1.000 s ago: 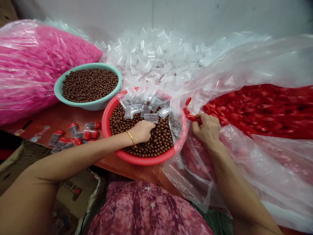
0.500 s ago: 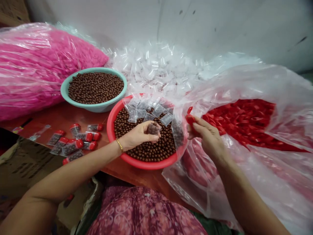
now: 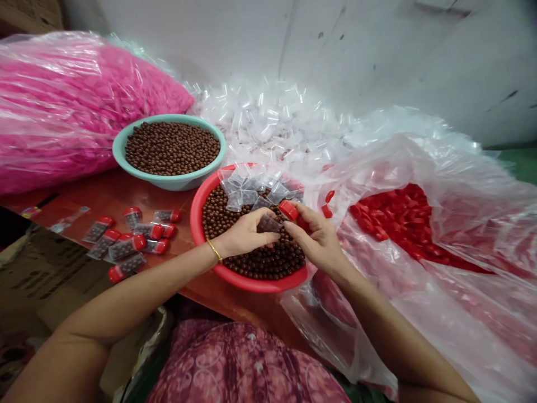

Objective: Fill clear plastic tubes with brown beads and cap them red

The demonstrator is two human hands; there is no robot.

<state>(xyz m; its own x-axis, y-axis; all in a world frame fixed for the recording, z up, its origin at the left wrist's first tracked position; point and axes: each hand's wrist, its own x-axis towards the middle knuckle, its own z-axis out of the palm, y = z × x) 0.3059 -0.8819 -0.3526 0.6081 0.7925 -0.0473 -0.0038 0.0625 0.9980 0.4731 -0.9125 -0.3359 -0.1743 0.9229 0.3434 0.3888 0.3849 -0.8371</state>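
My left hand point(image 3: 247, 232) is closed on a small clear plastic container point(image 3: 269, 224) filled with brown balls, over the red basin point(image 3: 195, 215). Between the fingers of my right hand point(image 3: 316, 232) is a red cap point(image 3: 288, 210), held close beside the container's end. Below both hands lie many loose brown balls point(image 3: 268, 266). Several empty clear containers point(image 3: 241, 196) rest on top of them at the basin's far side. To the right, red caps point(image 3: 394, 212) show through the mouth of a plastic bag point(image 3: 457, 184).
Filled containers with red caps point(image 3: 126, 246) lie at the table's left edge. A pale green basin point(image 3: 119, 151) of brown balls stands behind, near a bag of pink pieces point(image 3: 84, 106). Clear empties point(image 3: 272, 117) are heaped along the wall. A cardboard box point(image 3: 42, 280) sits below the table.
My right hand has moved left from the bag's mouth to the container, bringing a red cap. My left hand still grips the container, which is now tilted toward the cap.
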